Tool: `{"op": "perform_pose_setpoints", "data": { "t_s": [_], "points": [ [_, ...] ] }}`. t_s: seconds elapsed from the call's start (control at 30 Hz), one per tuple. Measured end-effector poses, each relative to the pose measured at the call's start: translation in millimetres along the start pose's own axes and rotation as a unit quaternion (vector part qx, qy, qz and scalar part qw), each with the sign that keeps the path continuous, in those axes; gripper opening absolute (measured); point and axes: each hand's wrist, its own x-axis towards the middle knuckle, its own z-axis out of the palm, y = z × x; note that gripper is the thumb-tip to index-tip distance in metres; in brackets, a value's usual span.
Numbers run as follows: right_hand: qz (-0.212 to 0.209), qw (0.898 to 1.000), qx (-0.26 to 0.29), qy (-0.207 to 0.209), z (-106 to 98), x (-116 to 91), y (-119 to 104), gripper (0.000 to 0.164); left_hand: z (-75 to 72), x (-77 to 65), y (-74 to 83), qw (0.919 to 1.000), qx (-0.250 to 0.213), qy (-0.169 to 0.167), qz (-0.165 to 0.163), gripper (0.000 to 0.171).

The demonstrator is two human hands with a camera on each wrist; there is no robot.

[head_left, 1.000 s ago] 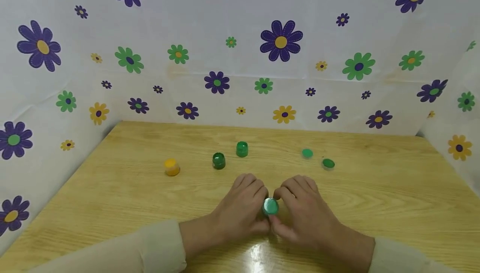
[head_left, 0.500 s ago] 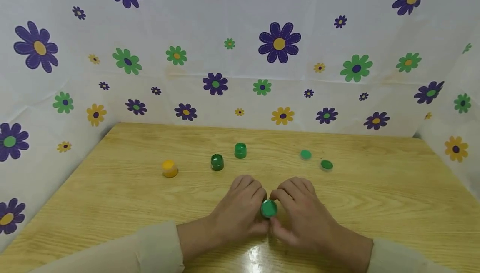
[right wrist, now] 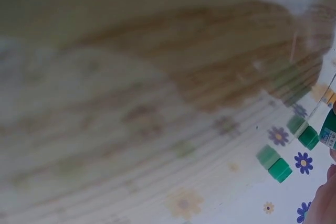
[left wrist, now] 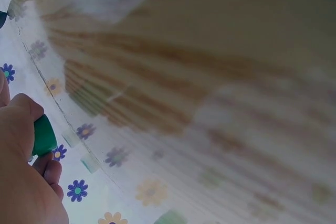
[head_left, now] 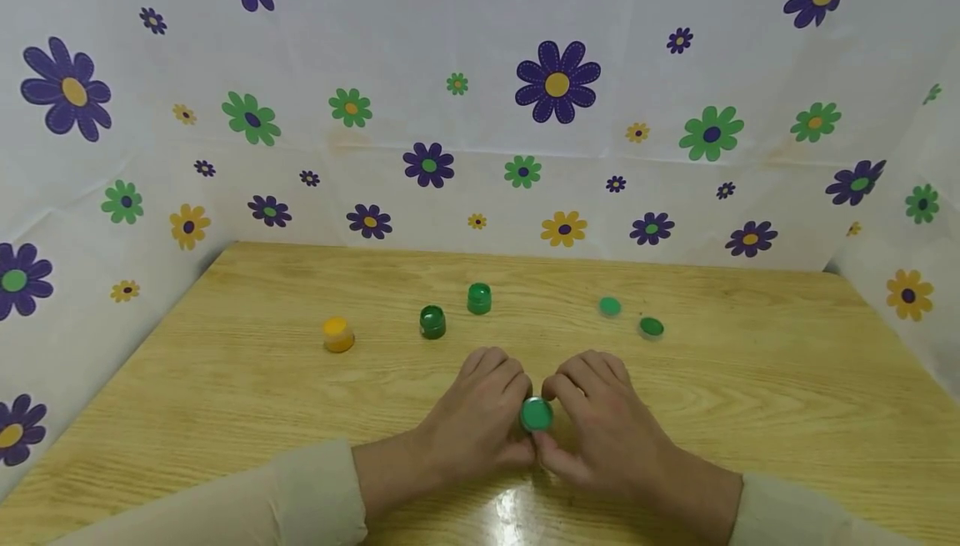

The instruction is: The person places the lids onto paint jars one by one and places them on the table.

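A person's two hands meet over the near part of the table [head_left: 750, 379], a little right of its middle, with a green jar [head_left: 537, 415] between them. The jar's round top faces up towards the person's head, so its short long axis runs roughly upright; a label [right wrist: 327, 139] shows on its side in the right wrist view. I cannot tell whether its base touches the wood. The left hand [head_left: 480, 421] has its fingers curled round the jar's left side, while the right hand [head_left: 611, 425] pinches it from the right, forefinger and thumb at the top's rim.

Beyond them, nearer the far edge, stand a dark green pot [head_left: 432, 323] and a brighter green pot [head_left: 479, 299], both open and upright. A yellow pot [head_left: 338, 336] is upright nearer the left edge. Towards the far right corner lie a pale green lid [head_left: 610, 307] and a darker green lid [head_left: 651, 328], near each other but apart.

The table is light, grained wood, with glare [head_left: 507, 517] just nearer than the hands. White cloth [head_left: 480, 29] printed with purple, green and yellow flowers rises behind its far edge and along both sides. Pale sleeves [head_left: 322, 488] reach the person's wrists.
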Motion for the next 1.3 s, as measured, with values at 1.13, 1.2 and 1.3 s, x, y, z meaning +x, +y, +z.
{"op": "perform_pose_setpoints", "data": {
  "t_s": [1.13,1.2,1.3],
  "points": [
    [-0.015,1.0,0.004,-0.007,-1.4,-1.5,2.8,0.043,-0.1,1.1,1.3,1.0,0.0,-0.003,-0.002,0.033],
    [-0.027,1.0,-0.002,-0.008,-1.6,-0.9,2.5,0.039,0.0,0.8,1.5,1.0,-0.005,-0.002,-0.004,0.034],
    [-0.038,0.999,-0.006,-0.009,-1.5,-0.5,2.0,0.033,0.1,0.4,1.5,1.0,-0.005,0.0,-0.003,0.037]
  ]
}}
